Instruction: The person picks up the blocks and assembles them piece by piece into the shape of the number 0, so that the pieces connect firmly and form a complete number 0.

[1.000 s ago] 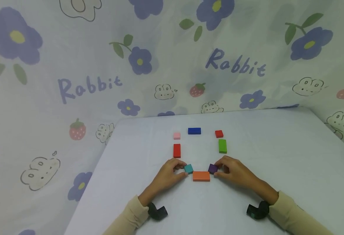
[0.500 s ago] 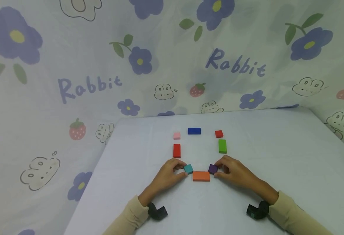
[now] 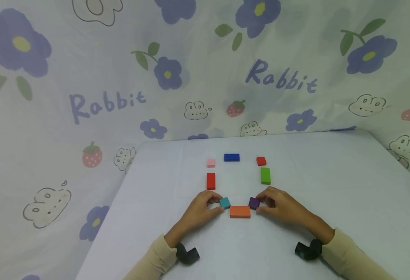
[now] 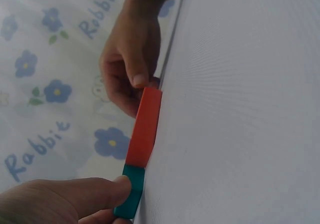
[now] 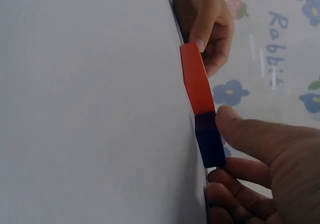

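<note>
Near the middle of the table, my left hand (image 3: 200, 207) pinches a small teal block (image 3: 225, 203) between thumb and index finger. My right hand (image 3: 281, 204) has its thumb and index finger at opposite sides of a small dark purple block (image 3: 254, 203), gripping it. Between them lies a longer orange block (image 3: 240, 212), its far corners meeting the two small blocks, which are both turned at an angle. In the left wrist view the thumb presses the teal block (image 4: 131, 191) against the end of the orange block (image 4: 145, 129). The purple block (image 5: 210, 141) looks nearly blue in the right wrist view.
Farther back, a long red block (image 3: 211, 181) and a pink block (image 3: 211, 163) lie on the left. A blue block (image 3: 232, 157) lies at the far middle, with a small red block (image 3: 261, 161) and a green block (image 3: 265, 176) on the right. A printed curtain (image 3: 212, 70) hangs behind.
The whole scene sits slightly lower in the head view than before. Both hands and all the blocks keep their places relative to each other.
</note>
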Action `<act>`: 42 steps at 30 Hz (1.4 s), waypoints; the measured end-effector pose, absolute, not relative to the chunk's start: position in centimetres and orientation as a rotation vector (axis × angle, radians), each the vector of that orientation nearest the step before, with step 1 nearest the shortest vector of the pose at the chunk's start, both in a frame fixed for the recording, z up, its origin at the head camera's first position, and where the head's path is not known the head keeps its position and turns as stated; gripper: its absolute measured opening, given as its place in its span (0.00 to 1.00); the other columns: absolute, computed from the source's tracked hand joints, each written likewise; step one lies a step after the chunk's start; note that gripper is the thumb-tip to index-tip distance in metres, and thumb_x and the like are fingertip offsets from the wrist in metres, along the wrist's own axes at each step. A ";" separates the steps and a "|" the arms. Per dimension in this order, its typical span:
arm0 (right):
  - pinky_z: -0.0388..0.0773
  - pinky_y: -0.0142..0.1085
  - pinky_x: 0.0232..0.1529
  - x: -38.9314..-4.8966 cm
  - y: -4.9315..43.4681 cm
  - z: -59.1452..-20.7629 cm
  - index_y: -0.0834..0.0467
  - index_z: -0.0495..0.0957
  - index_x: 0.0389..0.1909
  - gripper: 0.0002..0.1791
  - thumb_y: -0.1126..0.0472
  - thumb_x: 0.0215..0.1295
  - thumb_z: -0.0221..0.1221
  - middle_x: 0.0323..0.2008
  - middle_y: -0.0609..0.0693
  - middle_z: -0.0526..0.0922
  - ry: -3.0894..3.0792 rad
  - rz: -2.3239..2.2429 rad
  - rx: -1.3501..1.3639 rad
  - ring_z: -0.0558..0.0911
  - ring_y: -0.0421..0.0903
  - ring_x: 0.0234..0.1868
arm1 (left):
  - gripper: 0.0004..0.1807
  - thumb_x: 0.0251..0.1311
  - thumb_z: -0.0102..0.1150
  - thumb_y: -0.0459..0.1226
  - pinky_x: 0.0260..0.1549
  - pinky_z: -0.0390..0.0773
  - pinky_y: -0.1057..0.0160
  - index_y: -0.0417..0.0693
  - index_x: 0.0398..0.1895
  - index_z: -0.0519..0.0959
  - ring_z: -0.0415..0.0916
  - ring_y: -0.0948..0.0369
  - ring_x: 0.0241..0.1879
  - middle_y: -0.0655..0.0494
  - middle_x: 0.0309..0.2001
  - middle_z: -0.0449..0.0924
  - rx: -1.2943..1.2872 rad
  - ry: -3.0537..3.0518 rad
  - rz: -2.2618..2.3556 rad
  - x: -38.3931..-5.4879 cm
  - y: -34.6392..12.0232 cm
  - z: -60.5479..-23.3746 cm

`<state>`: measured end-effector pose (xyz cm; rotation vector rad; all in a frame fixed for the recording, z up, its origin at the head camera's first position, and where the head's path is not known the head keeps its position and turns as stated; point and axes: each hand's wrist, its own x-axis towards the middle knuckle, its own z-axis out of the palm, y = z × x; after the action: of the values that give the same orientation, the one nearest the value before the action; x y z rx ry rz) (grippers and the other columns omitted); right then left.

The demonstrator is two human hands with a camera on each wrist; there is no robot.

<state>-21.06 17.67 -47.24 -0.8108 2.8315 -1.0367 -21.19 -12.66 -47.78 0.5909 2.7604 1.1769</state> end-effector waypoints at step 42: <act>0.75 0.37 0.41 -29.0 22.7 -46.5 0.57 0.68 0.61 0.40 0.43 0.49 0.66 0.48 0.52 0.74 2.803 -0.948 -0.564 0.74 0.46 0.43 | 0.16 0.55 0.63 0.45 0.43 0.75 0.69 0.58 0.47 0.76 0.70 0.67 0.42 0.66 0.43 0.75 0.622 2.757 1.197 -20.9 -12.8 -47.8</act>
<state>-29.01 22.67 -46.47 -0.5638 2.8033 -0.9481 -20.85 -12.76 -47.80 0.6218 2.7573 1.1968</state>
